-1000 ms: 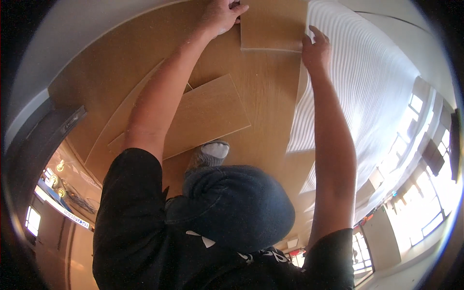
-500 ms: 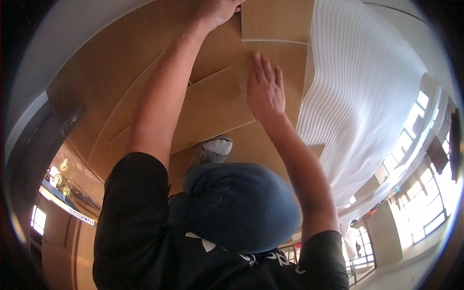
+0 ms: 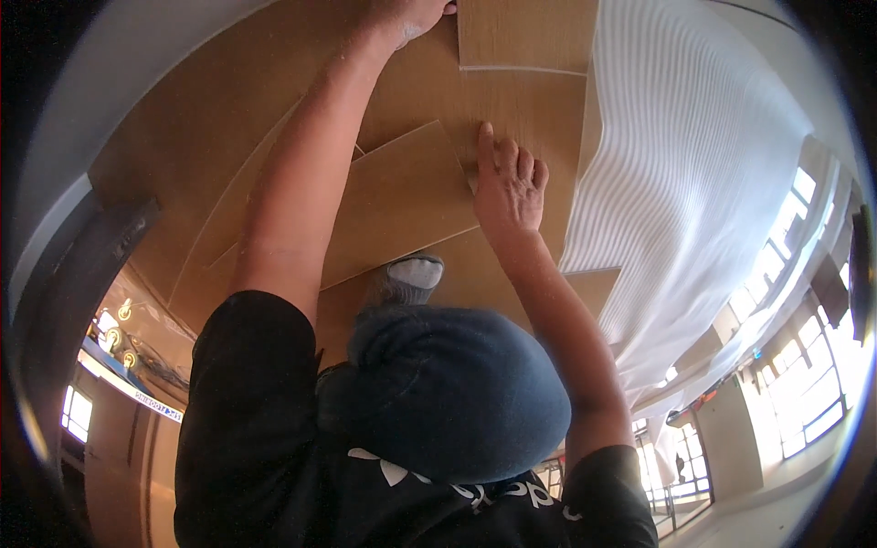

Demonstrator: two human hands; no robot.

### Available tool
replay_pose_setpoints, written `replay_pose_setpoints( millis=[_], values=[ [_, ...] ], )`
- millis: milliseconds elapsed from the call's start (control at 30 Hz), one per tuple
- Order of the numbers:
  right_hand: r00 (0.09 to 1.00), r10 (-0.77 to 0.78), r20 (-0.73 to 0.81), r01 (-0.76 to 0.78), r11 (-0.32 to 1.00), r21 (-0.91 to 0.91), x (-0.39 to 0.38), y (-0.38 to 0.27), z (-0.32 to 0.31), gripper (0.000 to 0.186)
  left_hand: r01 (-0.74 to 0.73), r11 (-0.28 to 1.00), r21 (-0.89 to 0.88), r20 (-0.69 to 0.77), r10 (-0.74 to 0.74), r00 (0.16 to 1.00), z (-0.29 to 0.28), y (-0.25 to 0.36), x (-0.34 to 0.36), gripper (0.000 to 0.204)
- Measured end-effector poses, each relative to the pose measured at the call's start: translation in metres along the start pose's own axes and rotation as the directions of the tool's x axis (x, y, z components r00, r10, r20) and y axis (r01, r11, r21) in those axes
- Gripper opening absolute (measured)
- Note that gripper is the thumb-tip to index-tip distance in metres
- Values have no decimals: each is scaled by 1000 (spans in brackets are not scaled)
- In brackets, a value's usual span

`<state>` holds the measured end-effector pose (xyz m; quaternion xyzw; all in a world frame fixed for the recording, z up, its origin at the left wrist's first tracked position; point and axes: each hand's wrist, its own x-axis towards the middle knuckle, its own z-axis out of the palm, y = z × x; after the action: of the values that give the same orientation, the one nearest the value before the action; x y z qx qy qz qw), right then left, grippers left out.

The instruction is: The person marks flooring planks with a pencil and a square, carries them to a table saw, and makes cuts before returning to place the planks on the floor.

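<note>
My left hand (image 3: 416, 16) reaches to the far top edge, beside the left edge of a wood-look floor plank (image 3: 525, 35). Its fingers are mostly cut off by the picture's edge, and I cannot tell whether they grip the plank. Nearer to me, my right hand (image 3: 512, 187) is low over the brown plank flooring (image 3: 539, 105), index finger stretched out and the other fingers loosely bent apart. Nothing shows in it. A loose plank (image 3: 397, 196) lies slantwise between my forearms, its right end by my right hand.
White ribbed underlay sheet (image 3: 676, 173) spreads along the right side, with a short plank piece (image 3: 594, 288) at its edge. My socked foot (image 3: 416, 272) and bent knee (image 3: 457, 393) are close in front. A dark post or frame (image 3: 78, 265) stands at the left.
My right hand has drawn back slightly toward me, and its fingers have gone from stretched out to partly bent. My left hand stays by the far plank.
</note>
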<state>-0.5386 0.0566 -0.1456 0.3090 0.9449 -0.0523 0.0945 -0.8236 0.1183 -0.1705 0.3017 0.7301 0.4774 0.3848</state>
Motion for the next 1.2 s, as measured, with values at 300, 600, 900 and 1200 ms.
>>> replay_pose_setpoints(
  millis=[300,600,900,1200],
  values=[
    [995,59,77,-54,996,-70,49,-1,-8,64,-13,1000,-17,12,13,1000,1,0,1,19],
    [998,33,-60,-21,981,191,78,23,-13,53,-1,1000,-30,27,2,1000,-1,-6,5,20],
    [878,476,-50,-384,763,519,159,136,-30,41,63,997,-49,11,-62,998,-6,3,-3,24],
    [869,481,115,-428,613,664,177,157,-17,39,27,996,-90,48,-23,999,-7,-4,0,23]
  ],
)
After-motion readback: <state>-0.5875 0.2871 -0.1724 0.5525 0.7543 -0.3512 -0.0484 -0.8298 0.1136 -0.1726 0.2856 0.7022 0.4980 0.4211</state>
